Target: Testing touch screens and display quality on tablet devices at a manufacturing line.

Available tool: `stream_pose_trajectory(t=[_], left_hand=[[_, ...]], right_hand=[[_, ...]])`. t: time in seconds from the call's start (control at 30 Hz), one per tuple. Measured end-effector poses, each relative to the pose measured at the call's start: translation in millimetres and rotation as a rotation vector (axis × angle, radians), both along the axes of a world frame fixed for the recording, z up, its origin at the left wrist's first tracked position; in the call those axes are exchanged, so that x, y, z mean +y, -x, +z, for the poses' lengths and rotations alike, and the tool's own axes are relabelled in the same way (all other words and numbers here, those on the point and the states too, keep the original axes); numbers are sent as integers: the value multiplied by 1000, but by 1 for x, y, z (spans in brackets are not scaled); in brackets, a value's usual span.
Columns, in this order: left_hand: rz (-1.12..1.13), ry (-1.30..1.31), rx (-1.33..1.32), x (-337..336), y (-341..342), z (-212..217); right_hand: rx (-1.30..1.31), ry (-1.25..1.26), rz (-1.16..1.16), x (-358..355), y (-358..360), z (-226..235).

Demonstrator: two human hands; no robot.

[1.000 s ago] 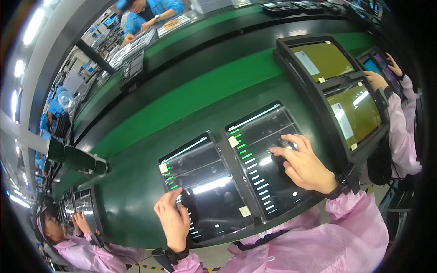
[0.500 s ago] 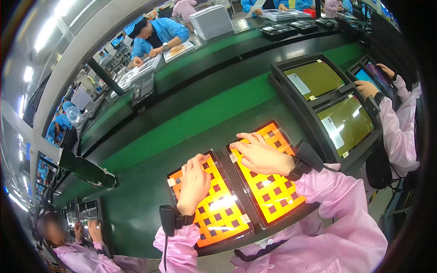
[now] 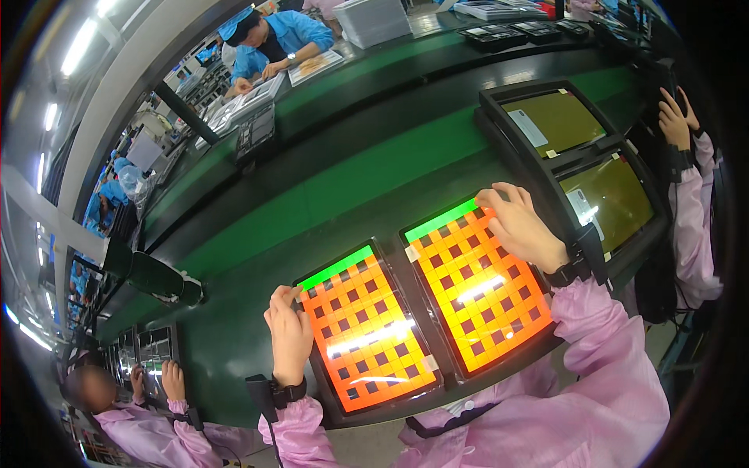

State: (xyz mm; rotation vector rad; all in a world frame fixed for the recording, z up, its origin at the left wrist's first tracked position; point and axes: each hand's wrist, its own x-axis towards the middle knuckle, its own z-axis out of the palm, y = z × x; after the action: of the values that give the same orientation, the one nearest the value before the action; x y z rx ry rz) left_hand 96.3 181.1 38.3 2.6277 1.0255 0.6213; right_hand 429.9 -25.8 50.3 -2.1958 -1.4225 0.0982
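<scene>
Two tablets lie side by side on the bench in front of me, their screens lit with an orange and yellow checkered grid and a green band along the far edge. At the far left corner of the left tablet (image 3: 360,316) is my left hand (image 3: 289,331), its fingers loosely bent and a fingertip at the green band's end. My right hand (image 3: 524,226) rests over the far right corner of the right tablet (image 3: 460,300), fingers spread and slightly bent. Neither hand grips anything. Each wrist wears a black strapped device.
To the right stands a black tray (image 3: 555,165) holding two tablets with olive screens. A dark green post (image 3: 160,277) rises at the left. Co-workers sit on both sides, and one in blue (image 3: 292,35) works across the line. Black trays (image 3: 256,134) sit beyond the bench.
Both hands have moved off the screens' middle to outer corners, left hand leftward, right hand rightward. A green band now shows on each screen. At far right the co-worker's hands have left the tablet.
</scene>
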Motion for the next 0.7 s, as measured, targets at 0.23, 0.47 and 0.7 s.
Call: stream_pose_trajectory(t=[0.23,0.47,0.7], left_hand=[[5,-44,77,-17,11,1],[27,59,97,-92,43,6],[106,74,255,-175,77,6]], right_hand=[[-90,-56,34,-15,5,-3],[-16,73,12,-78,38,11],[76,216,-7,-147,86,25]])
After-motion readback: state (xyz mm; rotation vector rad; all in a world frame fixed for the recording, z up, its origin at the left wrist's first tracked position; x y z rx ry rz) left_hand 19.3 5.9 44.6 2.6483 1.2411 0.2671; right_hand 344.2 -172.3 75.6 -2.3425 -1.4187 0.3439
